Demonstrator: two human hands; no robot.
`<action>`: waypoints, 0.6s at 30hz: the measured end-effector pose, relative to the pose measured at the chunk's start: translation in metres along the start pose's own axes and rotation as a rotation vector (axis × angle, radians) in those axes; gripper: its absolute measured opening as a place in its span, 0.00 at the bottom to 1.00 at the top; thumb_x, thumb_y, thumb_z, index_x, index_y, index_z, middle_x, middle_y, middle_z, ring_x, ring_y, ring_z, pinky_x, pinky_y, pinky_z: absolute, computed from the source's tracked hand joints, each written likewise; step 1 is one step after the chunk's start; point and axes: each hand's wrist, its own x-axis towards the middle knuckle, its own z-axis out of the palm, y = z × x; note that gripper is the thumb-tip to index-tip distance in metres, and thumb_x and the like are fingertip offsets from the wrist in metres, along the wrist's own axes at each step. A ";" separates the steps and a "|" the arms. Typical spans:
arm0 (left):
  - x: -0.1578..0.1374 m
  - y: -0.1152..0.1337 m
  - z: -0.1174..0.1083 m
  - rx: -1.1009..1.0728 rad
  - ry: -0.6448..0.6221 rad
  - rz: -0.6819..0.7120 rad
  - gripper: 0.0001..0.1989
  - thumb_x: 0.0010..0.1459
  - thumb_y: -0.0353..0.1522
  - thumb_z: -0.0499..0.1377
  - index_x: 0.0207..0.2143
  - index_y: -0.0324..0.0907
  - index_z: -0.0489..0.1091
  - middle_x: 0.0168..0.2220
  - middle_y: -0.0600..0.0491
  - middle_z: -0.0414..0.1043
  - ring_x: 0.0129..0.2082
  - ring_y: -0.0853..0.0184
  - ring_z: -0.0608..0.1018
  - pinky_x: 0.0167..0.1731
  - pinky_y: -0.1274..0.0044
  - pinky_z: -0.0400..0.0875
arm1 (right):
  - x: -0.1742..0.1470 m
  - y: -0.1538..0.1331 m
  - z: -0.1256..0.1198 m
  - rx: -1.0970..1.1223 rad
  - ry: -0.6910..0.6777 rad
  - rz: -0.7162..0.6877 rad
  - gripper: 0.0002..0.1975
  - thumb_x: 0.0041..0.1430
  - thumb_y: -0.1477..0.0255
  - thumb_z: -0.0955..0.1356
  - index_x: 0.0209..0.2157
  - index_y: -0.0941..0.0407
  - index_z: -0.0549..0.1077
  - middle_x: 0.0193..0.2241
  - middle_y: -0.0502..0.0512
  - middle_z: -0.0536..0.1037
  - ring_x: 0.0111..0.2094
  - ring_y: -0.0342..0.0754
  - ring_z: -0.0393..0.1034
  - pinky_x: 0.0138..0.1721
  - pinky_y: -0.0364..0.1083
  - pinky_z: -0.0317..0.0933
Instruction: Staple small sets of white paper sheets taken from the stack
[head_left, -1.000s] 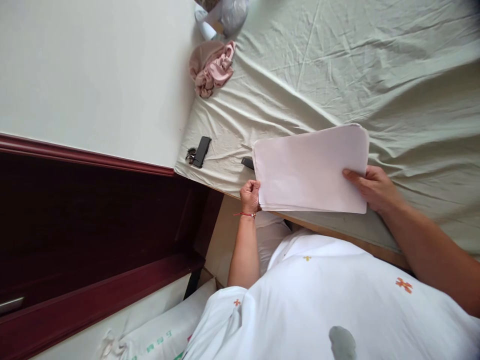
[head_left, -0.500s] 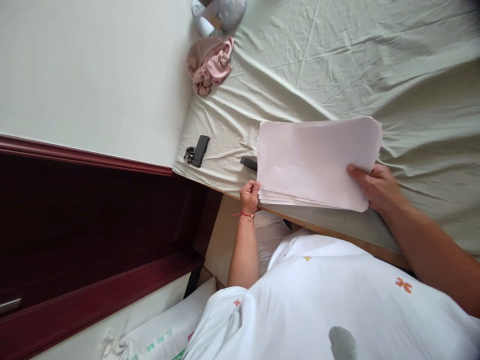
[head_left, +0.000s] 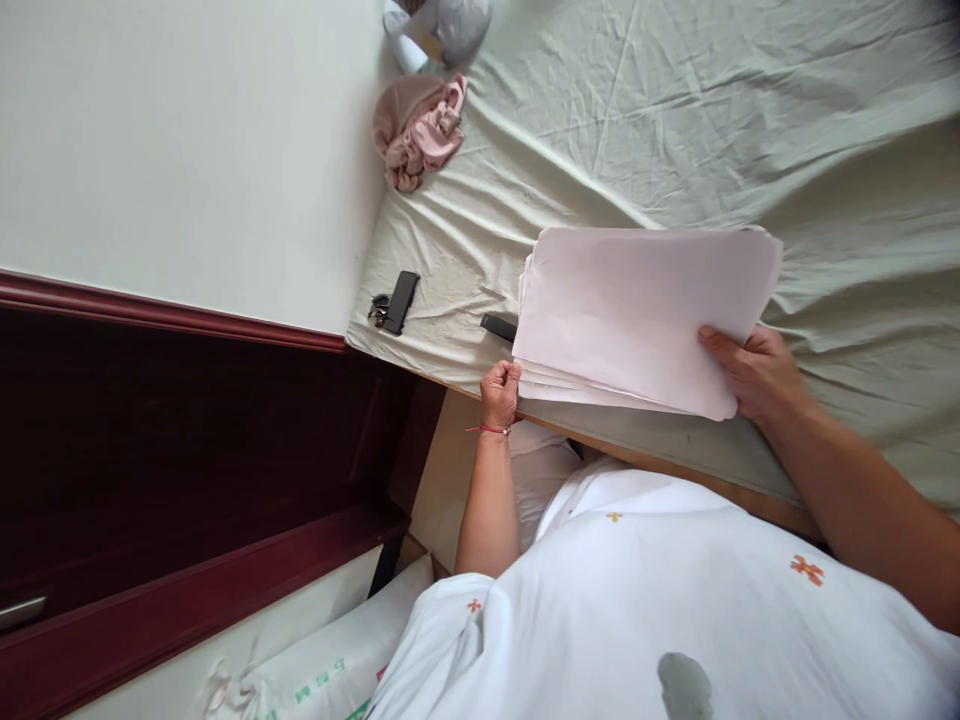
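Paper stack: several plain white sheets (head_left: 637, 300) with rounded corners, held over the near edge of the bed; whether their underside touches the cloth, I cannot tell.
Sheet edges: slightly fanned, lower layers showing along the left and near sides.
Right hand: grasping the right end of the paper (head_left: 757, 368), thumb flat on top, other fingers partly hidden at the edge.
Left hand: closed at the near left corner (head_left: 501, 392), apparently pinching the sheets between thumb and curled fingers; a red cord (head_left: 487, 429) circles the wrist.
Done: the sheets are gathered into one pile, held at both ends.
Left: the edges are not flush and neither hand has let go, so the handling looks midway; the pictures do not show how much remains.
Beside the paper: a dark slim object (head_left: 498, 326), partly covered by the stack.
Further left: a black rectangular case (head_left: 403, 302) with a small dark item (head_left: 379, 309) against it.
Bed: pale green wrinkled cloth (head_left: 675, 130).
Far corner: crumpled pink fabric (head_left: 421, 135), with a plastic bag (head_left: 463, 30) beyond.
Floor side: a white sack (head_left: 330, 650) with green lettering.
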 end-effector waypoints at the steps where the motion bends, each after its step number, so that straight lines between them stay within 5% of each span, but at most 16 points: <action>1: 0.000 0.000 -0.001 -0.011 -0.021 -0.006 0.23 0.57 0.51 0.64 0.25 0.41 0.68 0.22 0.59 0.59 0.24 0.73 0.62 0.27 0.79 0.58 | 0.000 0.000 0.000 0.000 0.001 -0.002 0.23 0.39 0.54 0.81 0.34 0.53 0.80 0.31 0.51 0.83 0.31 0.46 0.76 0.34 0.45 0.73; 5: -0.001 0.000 -0.001 -0.047 -0.090 -0.051 0.19 0.51 0.46 0.70 0.29 0.40 0.72 0.23 0.58 0.65 0.24 0.73 0.64 0.27 0.79 0.59 | -0.001 -0.001 0.001 0.011 0.009 -0.007 0.24 0.38 0.54 0.81 0.34 0.54 0.80 0.31 0.52 0.83 0.31 0.47 0.76 0.35 0.46 0.73; 13: 0.001 -0.002 -0.001 0.011 -0.009 -0.035 0.25 0.54 0.51 0.66 0.23 0.40 0.67 0.21 0.60 0.57 0.22 0.75 0.59 0.26 0.79 0.54 | 0.001 0.001 0.001 0.027 0.014 -0.014 0.23 0.37 0.54 0.81 0.33 0.53 0.81 0.30 0.51 0.83 0.29 0.46 0.76 0.33 0.46 0.73; 18: -0.001 -0.004 -0.003 -0.026 -0.099 -0.036 0.23 0.52 0.51 0.68 0.26 0.41 0.70 0.22 0.59 0.60 0.23 0.74 0.61 0.26 0.78 0.55 | 0.003 0.003 0.000 0.034 0.022 -0.018 0.24 0.36 0.53 0.81 0.32 0.53 0.81 0.29 0.50 0.83 0.29 0.46 0.76 0.34 0.46 0.73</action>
